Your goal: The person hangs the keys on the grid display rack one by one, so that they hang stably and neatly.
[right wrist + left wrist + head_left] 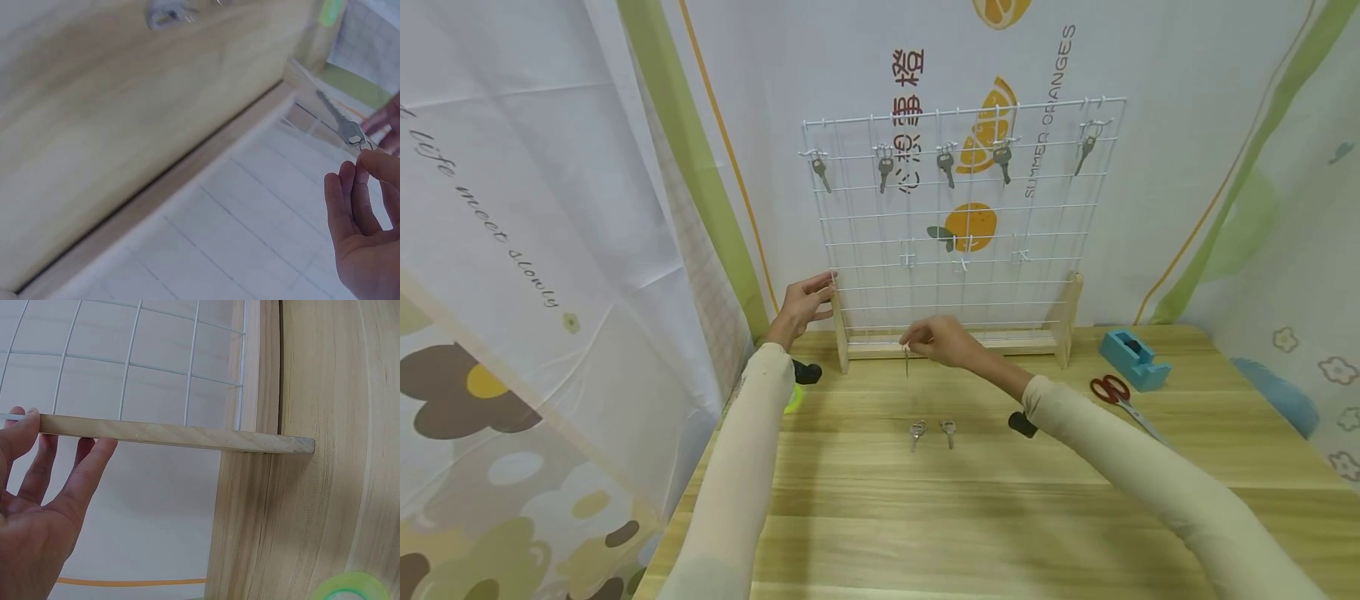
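My right hand pinches a small metal key by its ring between thumb and forefinger. The key dangles before the bottom rail of a white wire grid rack. At the rack's left side my left hand rests its spread fingertips on the outer face of the wooden side post, one fingertip over its top end. Several keys hang from hooks along the grid's upper part. Lower down, white hooks carry nothing. Two more keys lie on the table, a left one and a right one.
On the right of the wooden table lie red-handled scissors and a blue tape dispenser. A yellow-green tape roll sits by my left forearm. Printed curtains hang close behind the rack and at both sides.
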Motion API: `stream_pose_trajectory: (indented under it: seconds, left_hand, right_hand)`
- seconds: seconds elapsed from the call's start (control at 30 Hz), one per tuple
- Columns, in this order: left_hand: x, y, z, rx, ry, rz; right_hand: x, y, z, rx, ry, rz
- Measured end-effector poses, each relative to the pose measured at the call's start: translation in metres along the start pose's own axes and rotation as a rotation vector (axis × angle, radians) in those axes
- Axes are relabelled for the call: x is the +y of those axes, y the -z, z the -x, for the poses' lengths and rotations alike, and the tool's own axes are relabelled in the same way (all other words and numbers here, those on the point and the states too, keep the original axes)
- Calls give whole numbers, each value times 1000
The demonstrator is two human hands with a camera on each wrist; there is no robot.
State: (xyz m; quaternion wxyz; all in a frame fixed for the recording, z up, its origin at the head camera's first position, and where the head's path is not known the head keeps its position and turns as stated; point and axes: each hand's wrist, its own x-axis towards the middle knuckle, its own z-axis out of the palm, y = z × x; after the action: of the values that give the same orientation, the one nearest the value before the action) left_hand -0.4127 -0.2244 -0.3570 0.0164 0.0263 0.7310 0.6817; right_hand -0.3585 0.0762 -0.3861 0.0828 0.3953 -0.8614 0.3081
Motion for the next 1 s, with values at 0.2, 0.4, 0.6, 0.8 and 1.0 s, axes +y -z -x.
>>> stream_pose_trajectory:
  seconds: [0.2,0.4,0.6,0.8,1.0]
  left_hand:
    - [0,1,0,3,0,-7]
    - [0,1,-1,6,2,-2]
    - [0,1,-1,2,-5,3]
    - [0,1,2,-2,-8,-8]
    - [0,2,0,-7,-10,-4]
  right_hand:
    - [-8,26,-14,48,-23,-8]
    - [-15,52,-31,119,-95,-4]
    - [-19,69,-47,212,-117,-2]
    - [-21,74,-57,236,-176,-23]
    - [-19,77,-66,258,-201,-15]
